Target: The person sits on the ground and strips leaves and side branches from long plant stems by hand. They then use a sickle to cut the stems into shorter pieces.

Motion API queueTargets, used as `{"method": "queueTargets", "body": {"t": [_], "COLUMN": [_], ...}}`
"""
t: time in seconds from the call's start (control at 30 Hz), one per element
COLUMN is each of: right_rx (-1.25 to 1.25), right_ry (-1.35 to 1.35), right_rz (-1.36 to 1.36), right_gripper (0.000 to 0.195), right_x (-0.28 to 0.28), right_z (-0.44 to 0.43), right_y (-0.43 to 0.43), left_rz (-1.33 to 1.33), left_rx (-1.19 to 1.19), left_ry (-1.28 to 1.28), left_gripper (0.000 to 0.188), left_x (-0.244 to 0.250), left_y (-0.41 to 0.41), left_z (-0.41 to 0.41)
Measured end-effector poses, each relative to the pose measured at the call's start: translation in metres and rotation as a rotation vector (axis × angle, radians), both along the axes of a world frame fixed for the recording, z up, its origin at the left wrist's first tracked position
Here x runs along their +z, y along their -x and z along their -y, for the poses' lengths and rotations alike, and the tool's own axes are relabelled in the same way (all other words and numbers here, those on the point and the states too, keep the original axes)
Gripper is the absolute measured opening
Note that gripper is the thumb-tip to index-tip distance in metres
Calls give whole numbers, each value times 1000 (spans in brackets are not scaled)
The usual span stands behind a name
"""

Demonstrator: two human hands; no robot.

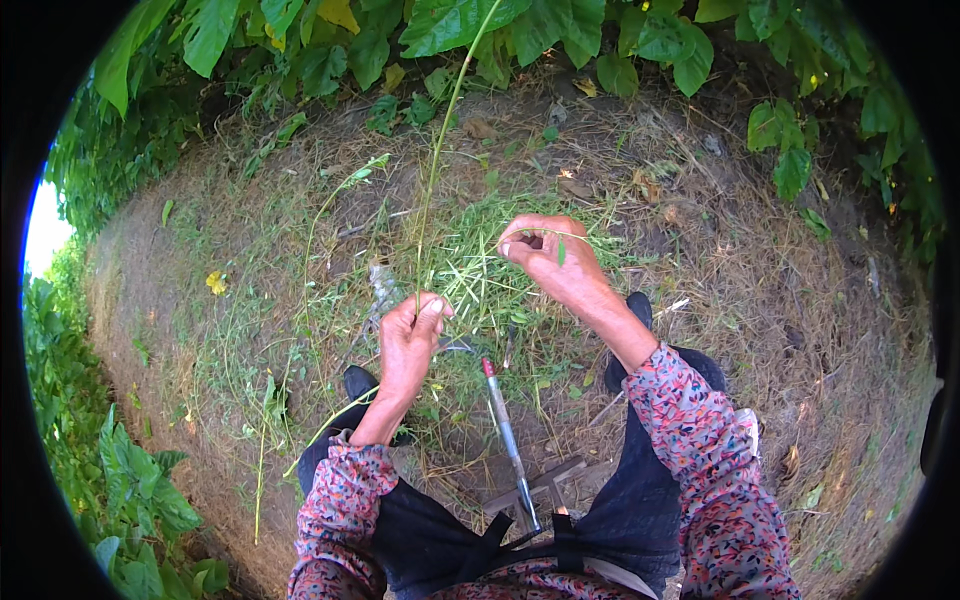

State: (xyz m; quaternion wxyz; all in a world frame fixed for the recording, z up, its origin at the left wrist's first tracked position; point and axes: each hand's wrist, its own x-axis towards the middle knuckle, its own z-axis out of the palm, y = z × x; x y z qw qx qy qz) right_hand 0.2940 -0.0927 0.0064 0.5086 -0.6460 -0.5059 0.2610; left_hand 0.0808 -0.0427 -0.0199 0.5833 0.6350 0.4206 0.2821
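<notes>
My left hand (409, 334) is closed on the lower end of a long green plant stem (437, 154), which stands up towards the leaves at the top. Right of it, my right hand (551, 255) pinches a thin green sprig (561, 252) with a small leaf. Between and beyond the hands lies a pile of cut green stems and grass (469, 277) on the ground. Below it, between my legs, rests a tool with a metal tube handle (510, 442) and a red end; a dark curved blade (456, 345) shows beside that end, partly hidden by the greenery.
Broad-leaved green plants (517, 30) hang along the top, with more at the lower left (142, 480). Loose stems (309, 247) lie left of my left hand. My dark shoes (361, 381) stand on either side of the tool. A brown frame piece (534, 484) lies near my lap.
</notes>
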Motion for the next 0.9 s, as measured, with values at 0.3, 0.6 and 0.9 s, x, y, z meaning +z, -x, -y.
{"method": "queueTargets", "body": {"t": [0.3,0.6,0.9], "right_rx": [-208,-454,-388], "right_ry": [-71,245,-74], "right_rz": [448,295,362], "right_gripper": [5,10,31], "right_x": [-8,-7,-7], "right_z": [-3,-19,-10], "right_y": [3,-41,-47], "left_rz": [-12,20,63], "left_rx": [-56,-30,43], "left_ry": [-41,6,4], "left_gripper": [17,20,19], "left_x": [8,7,4], "left_y": [-4,12,16], "left_z": [7,1,-17]}}
